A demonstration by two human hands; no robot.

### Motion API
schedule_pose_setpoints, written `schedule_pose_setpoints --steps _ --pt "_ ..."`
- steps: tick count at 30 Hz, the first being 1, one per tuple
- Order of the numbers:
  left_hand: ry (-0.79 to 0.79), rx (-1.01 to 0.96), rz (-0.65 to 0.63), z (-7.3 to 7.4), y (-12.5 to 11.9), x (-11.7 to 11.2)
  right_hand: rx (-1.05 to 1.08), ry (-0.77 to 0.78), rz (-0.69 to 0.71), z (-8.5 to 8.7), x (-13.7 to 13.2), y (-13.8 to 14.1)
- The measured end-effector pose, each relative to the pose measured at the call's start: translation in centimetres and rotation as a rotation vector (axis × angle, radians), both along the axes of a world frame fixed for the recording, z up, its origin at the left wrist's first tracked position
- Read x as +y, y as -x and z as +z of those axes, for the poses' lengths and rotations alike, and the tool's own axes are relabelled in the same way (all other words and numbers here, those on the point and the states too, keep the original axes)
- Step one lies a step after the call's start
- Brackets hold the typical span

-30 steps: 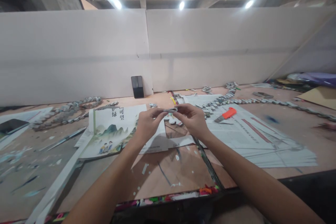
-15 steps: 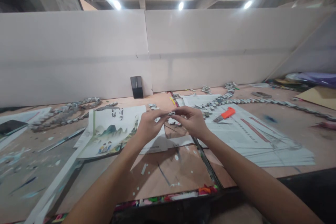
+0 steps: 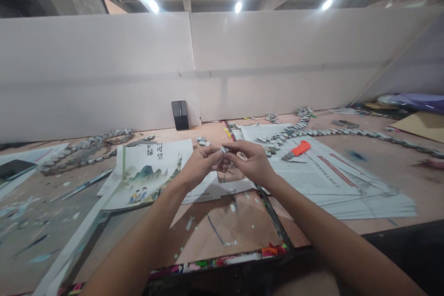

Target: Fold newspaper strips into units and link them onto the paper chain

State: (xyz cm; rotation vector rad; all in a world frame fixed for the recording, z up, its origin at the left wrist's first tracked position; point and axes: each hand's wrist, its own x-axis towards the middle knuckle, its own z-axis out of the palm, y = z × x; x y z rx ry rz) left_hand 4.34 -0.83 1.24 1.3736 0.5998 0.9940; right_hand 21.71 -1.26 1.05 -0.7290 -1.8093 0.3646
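Note:
Between the fingertips of both hands is a small folded paper piece [image 3: 225,150], grey and white like newsprint. My left hand [image 3: 203,164] pinches it from the left, its fingers curled. From the right, my right hand [image 3: 253,159] grips it between thumb and forefinger. Beyond the right hand lies a chain of folded paper links [image 3: 284,135]. Several loose folded pieces [image 3: 201,140] rest just past the left hand. An orange utility knife [image 3: 296,150] lies on newspaper sheets [image 3: 326,173] to the right.
A printed booklet [image 3: 149,173] lies left of my hands, near a metal blade or ruler [image 3: 85,185]. Another paper chain [image 3: 86,145] is coiled farther left, near a dark phone [image 3: 15,169]. A second phone [image 3: 180,115] leans against the white partition [image 3: 104,64].
My fingers have shifted around the small paper piece, turning it so more of it shows. The left fingers are now more curled beneath it. Other things stay put.

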Motion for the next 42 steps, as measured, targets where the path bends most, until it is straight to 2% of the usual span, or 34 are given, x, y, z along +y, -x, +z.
schedule_pose_setpoints --steps 3,6,14,22,25,28,33,37,39,42 --pt "0.166 -0.120 -0.038 0.0 -0.2 -0.2 0.034 0.151 0.107 0.1 0.1 0.0" --pt "0.252 -0.113 -0.009 0.0 -0.4 -0.3 0.049 0.242 0.136 0.2 0.3 -0.1" --pt "0.226 0.093 0.049 -0.4 0.1 0.2 -0.138 0.214 0.065 0.6 0.1 -0.4" --pt "0.232 0.006 0.047 -0.3 -0.2 0.1 -0.087 0.110 -0.008 0.3 -0.5 0.6" --pt "0.185 -0.017 0.057 -0.2 -0.3 0.0 -0.045 0.115 -0.007 0.1 -0.6 1.0" --pt "0.049 0.026 0.084 -0.1 -0.3 0.0 0.006 0.149 0.036 -0.1 -0.6 1.0" --pt "-0.096 0.122 0.169 0.1 -0.2 -0.1 0.085 0.204 0.106 -0.2 -0.4 0.8" --pt "-0.232 0.251 0.287 0.4 -0.1 -0.3 0.156 0.267 0.142 -0.2 0.0 0.6" --pt "-0.249 0.279 0.309 0.6 -0.1 -0.3 0.164 0.282 0.141 -0.2 0.2 0.5" --pt "-0.248 0.269 0.268 0.8 0.0 -0.4 0.158 0.280 0.142 0.0 0.2 0.4"
